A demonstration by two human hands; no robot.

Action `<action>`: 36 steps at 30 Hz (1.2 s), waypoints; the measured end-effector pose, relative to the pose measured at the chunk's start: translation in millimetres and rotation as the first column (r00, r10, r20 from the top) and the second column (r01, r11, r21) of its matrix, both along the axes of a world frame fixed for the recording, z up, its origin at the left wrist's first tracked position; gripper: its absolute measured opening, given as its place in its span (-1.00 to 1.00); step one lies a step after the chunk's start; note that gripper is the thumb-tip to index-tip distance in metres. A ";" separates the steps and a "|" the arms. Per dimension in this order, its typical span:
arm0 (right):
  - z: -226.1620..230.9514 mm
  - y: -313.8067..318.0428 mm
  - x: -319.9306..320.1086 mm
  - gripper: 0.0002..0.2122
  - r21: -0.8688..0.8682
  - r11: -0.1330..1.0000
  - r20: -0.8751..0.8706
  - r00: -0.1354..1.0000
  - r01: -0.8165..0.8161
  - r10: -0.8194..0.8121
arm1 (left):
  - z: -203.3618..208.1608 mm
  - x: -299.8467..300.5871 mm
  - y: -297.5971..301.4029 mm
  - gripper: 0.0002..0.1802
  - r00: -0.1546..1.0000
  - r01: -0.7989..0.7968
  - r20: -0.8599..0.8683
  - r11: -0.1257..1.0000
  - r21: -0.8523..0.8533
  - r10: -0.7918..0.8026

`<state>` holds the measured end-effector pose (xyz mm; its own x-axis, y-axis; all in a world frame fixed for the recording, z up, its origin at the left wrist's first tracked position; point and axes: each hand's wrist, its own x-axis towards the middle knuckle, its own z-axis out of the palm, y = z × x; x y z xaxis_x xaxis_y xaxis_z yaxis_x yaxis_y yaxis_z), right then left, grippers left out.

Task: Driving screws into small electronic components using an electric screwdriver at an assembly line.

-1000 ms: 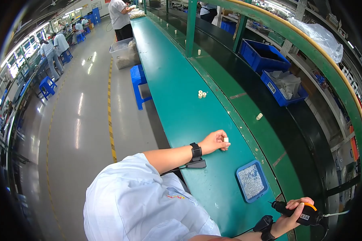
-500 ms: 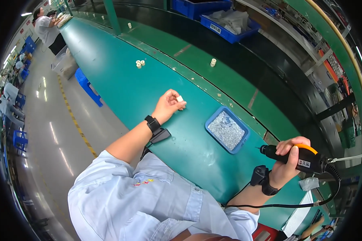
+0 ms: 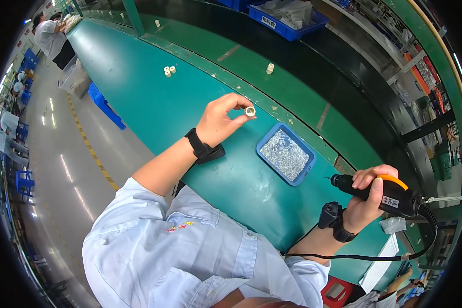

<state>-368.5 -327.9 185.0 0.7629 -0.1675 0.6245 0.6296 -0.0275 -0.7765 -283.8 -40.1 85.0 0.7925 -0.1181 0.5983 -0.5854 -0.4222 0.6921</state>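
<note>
Between thumb and fingertips, my left hand [image 3: 222,119] pinches a small white cylindrical part [image 3: 249,111], its hollow round end turned up toward me. My right hand [image 3: 370,194] is wrapped round a black electric screwdriver [image 3: 398,200] with an orange strip, its thin bit pointing left over the bench. A blue tray [image 3: 262,160] full of small silvery screw-like pieces [image 3: 283,155] lies on the green bench between my hands. Beyond my left hand stand several cream cylindrical parts [image 3: 168,74] in a cluster.
Another cream part [image 3: 270,68] stands on the dark green strip [image 3: 297,97] behind the bench. Blue bins [image 3: 287,26] sit at the back. The screwdriver's black cable [image 3: 380,263] loops near my right forearm. A green post [image 3: 132,18] rises at the back left; a co-worker [image 3: 51,38] stands at the far end.
My left hand has moved right and away from me with the white part, tipping it so its hollow end shows. My right hand keeps the screwdriver in nearly the same place.
</note>
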 end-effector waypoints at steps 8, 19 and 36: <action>2.4 0.4 4.5 -0.81 0.015 1.000 -0.003 1.000 0.009 -0.009 | -6.1 8.1 -1.4 -0.72 0.999 0.015 -0.045 0.999 -0.028 -0.017; 0.2 4.0 -4.1 -0.83 0.092 0.996 -0.057 0.998 0.017 -0.012 | -22.5 3.5 7.6 -0.69 0.991 -0.024 -0.135 0.988 -0.150 0.003; -5.7 12.7 4.8 -0.88 0.025 0.999 -0.090 0.995 0.042 -0.039 | -88.1 27.7 29.9 -0.69 0.852 0.012 -0.451 0.871 -0.492 -0.266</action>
<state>-363.7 -315.2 179.3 0.8078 -0.2154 0.5486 0.5561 -0.0298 -0.8306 -256.0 -10.3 -3.1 0.9870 -0.0664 0.1465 -0.1415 0.0743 0.9871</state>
